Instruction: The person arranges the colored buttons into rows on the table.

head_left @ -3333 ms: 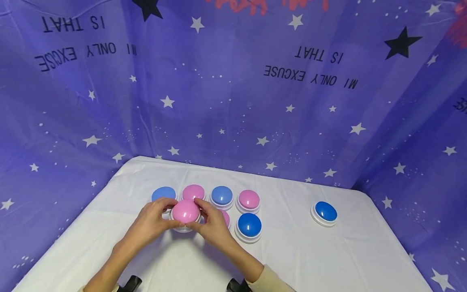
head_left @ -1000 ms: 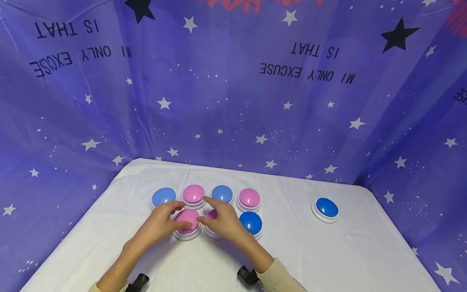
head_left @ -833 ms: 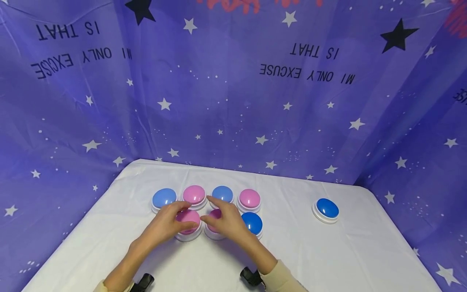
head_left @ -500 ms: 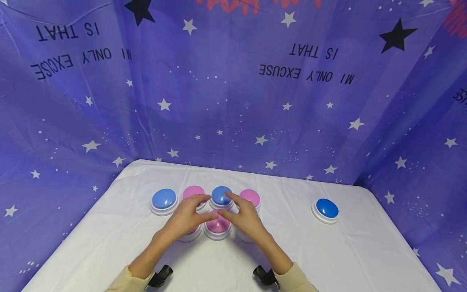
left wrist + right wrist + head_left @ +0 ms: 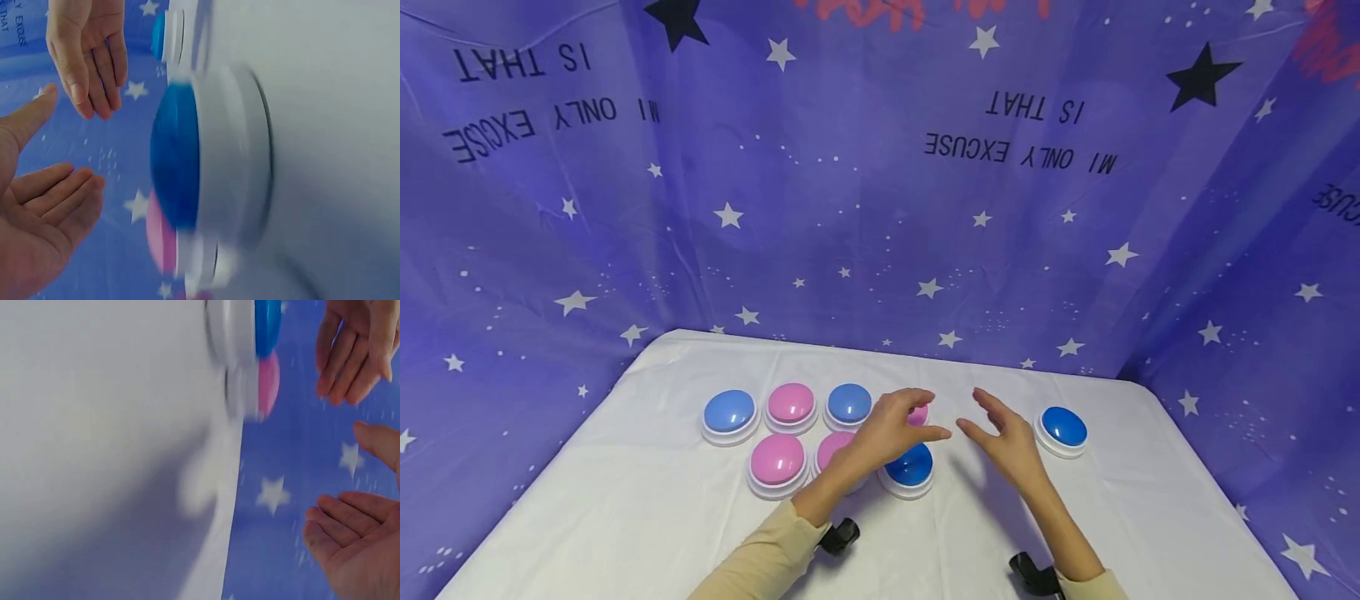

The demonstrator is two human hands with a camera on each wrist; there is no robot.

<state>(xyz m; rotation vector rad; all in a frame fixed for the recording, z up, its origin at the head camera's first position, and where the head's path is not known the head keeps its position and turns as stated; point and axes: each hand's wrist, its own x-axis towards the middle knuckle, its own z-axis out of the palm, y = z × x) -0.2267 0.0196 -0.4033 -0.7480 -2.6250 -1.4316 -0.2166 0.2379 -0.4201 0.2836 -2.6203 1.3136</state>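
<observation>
My left hand (image 5: 887, 432) hovers over the dark blue push button (image 5: 910, 467) at the right end of the front row, partly covering the pink button (image 5: 919, 414) behind it. Its thumb and fingers are apart and hold nothing. To the right, my right hand (image 5: 1011, 446) hangs above the white cloth, thumb apart from relaxed fingers and nothing between them. A lone dark blue button (image 5: 1064, 427) stands just beyond it. In the left wrist view the nearest blue button (image 5: 178, 156) is blurred, and the left hand (image 5: 44, 231) is clear of it.
Left of the hands, light blue buttons (image 5: 730, 412) and pink buttons (image 5: 777, 460) with white bases stand in two rows. The white-covered table (image 5: 625, 517) meets a purple star-printed curtain (image 5: 865, 208) at its back and sides.
Both hands held a pink button, then let it go at the left of the front row. They have since moved right across the buttons, empty, and spread slightly farther apart.
</observation>
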